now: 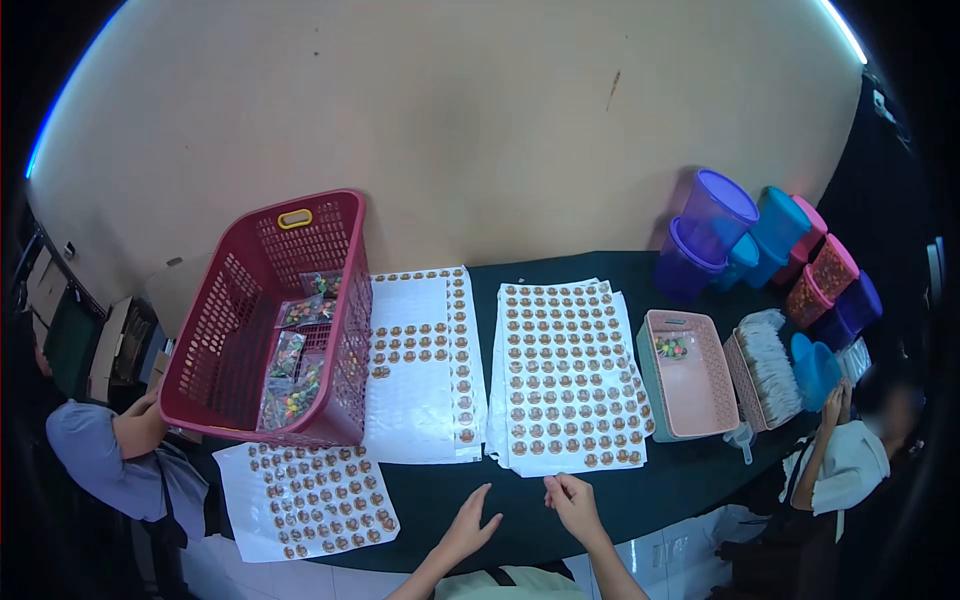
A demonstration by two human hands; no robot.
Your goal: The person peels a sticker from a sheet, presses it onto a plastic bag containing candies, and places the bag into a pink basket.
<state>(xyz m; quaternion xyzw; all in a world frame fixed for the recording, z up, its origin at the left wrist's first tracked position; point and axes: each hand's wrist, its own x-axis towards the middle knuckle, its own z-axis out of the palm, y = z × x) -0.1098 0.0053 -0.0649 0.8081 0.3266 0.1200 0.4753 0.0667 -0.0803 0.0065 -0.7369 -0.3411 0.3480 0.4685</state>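
Observation:
My left hand (471,523) is over the dark green table edge, its fingers apart and nothing in it. To its right, my right hand (573,502) has thumb and fingertips pinched together just below a stack of sticker sheets (570,380); what the pinch holds, if anything, is too small to tell. Round brown stickers in rows cover the top sheet. Left of that stack lie more sheets (415,390), partly bare of stickers. Another sticker sheet (320,500) lies at the lower left, over the table edge.
A maroon basket (225,330) holds small bags of colourful pieces. At the right are a pink basket (695,390) with one bag, a basket of white packets (768,370) and colourful tubs (715,220). People sit at left (100,460) and right (850,465).

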